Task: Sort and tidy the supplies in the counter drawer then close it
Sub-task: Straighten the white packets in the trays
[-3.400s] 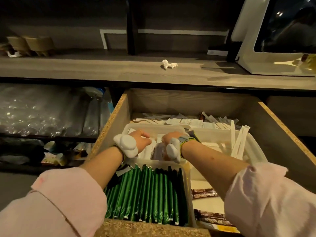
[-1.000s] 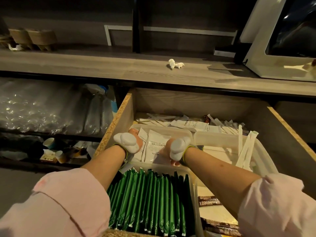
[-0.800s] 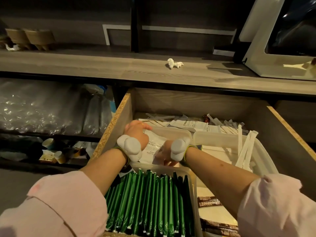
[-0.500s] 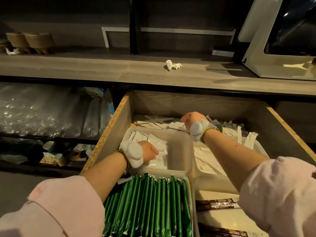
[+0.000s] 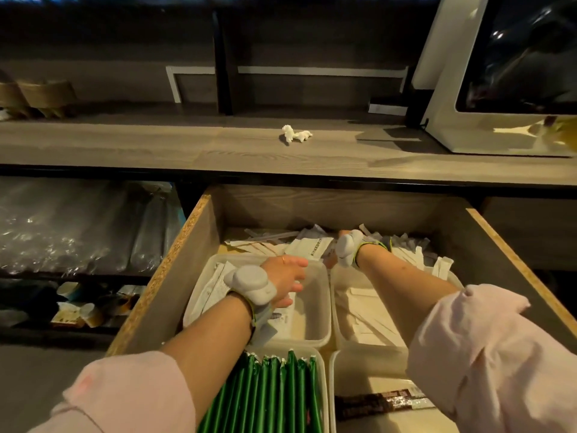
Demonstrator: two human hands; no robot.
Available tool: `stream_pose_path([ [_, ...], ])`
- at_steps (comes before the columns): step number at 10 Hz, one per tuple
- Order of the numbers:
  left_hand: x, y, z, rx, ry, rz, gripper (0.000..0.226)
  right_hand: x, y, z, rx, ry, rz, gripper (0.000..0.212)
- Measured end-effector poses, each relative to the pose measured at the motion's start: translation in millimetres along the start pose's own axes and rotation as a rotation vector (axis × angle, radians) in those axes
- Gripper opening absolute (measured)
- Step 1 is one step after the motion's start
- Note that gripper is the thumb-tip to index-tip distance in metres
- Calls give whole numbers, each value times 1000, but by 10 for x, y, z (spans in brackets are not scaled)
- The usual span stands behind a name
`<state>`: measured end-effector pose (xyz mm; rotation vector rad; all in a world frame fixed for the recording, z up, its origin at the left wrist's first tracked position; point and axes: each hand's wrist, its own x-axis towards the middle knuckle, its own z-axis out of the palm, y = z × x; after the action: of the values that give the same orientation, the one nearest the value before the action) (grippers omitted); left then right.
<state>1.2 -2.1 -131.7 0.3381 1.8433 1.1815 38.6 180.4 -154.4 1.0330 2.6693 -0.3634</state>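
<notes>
The counter drawer (image 5: 190,248) stands pulled out. Inside are translucent bins: the back left bin (image 5: 323,310) holds white sachets (image 5: 212,285), the back right bin (image 5: 338,320) flat white packets, the front left bin green stick packets (image 5: 274,395), and the front right bin brown stick packets (image 5: 384,401). Loose white packets (image 5: 281,242) lie along the drawer's back. My left hand (image 5: 287,278) hovers over the back left bin with its fingers spread. My right hand (image 5: 343,234) reaches into the loose packets at the back, its fingers hidden behind the wrist tracker.
Above the drawer runs the wooden counter (image 5: 187,148), with a crumpled white tissue (image 5: 296,135) on it and a white machine (image 5: 462,126) at the right. Brown paper holders (image 5: 40,95) stand far left. Left of the drawer, a shelf holds plastic-wrapped stacks (image 5: 78,226).
My right hand left the back left bin and went to the loose packets at the drawer's back. My left hand let the sachets settle and stays over that bin.
</notes>
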Motion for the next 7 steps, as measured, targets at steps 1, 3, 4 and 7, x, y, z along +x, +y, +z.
stream_pose_path([
  [1,9,-61,-53,-15,26,14,36,9,-9,-47,105,122,-8,6],
  [3,96,-66,-220,-328,137,55,52,-300,-153,-301,625,309,-210,35],
  [4,185,-57,-282,-557,47,79,49,-463,-313,-276,952,46,-259,19],
  [7,386,-301,-681,-62,449,156,68,-50,-353,26,557,-57,109,40],
])
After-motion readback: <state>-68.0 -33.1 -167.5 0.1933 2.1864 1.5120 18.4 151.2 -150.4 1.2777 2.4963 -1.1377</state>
